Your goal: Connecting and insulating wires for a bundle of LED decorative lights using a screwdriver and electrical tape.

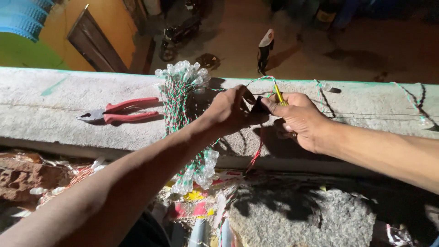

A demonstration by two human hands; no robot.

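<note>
Over a rough concrete parapet (68,119), my left hand (231,110) pinches a red, green and white twisted wire and a small dark piece where both hands meet. My right hand (299,119) grips a thin yellow-handled tool (280,98), its tip at the same spot. A bundle of string lights (180,91) with clear bulbs lies on the wall just left of my left wrist and hangs over the near edge, ending in a cluster of bulbs (199,171). The wire (320,89) runs on to the right along the wall.
Red-handled pliers (121,112) lie on the wall at left. More light strings and bricks (27,176) sit below at lower left, beside colourful packaging (196,201) and a rough stone (302,215). Beyond the wall, far below, are a street, a parked motorbike (178,34) and a yellow building.
</note>
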